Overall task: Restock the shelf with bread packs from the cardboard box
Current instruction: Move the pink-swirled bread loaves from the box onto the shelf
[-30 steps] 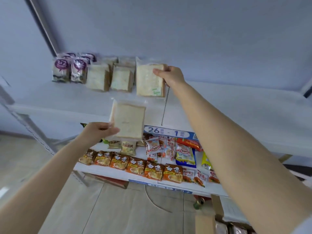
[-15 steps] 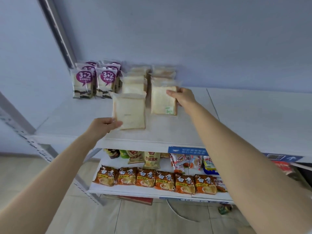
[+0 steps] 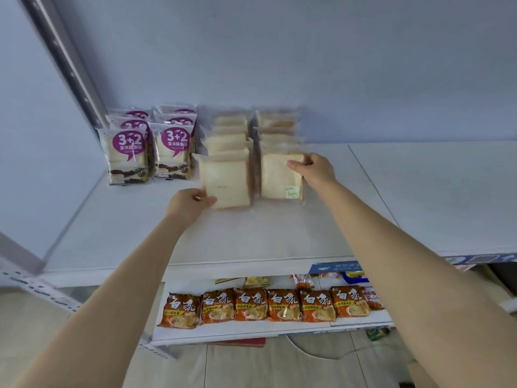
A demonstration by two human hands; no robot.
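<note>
Standing two bread packs upright on the top shelf (image 3: 279, 236), one per hand. Pinched at its lower left corner by the left hand (image 3: 190, 204): the left bread pack (image 3: 225, 182), fingers (image 3: 208, 201) clamped on the edge with the thumb across the front face, bulk of the pack up and to the right of them. Gripped at its upper right corner by the right hand (image 3: 316, 170): the right bread pack (image 3: 279, 177), fingers (image 3: 296, 163) closed over the top edge, pack hanging down and to the left of them. Bottom edges at or on the shelf board, flat faces toward the camera, long axis roughly vertical, close side by side with a narrow gap between.

Directly beyond each set of fingers, rows of like packs (image 3: 229, 135) running back toward the wall. Farther left of the left fingers, purple-labelled packs (image 3: 128, 155). Below the forearms, orange noodle packets (image 3: 251, 306) on a lower shelf.

Probably next: easing each pack straight back against its own row, away from the body, then releasing. Right-hand fingers slightly deeper over the shelf. No cardboard box in view.
</note>
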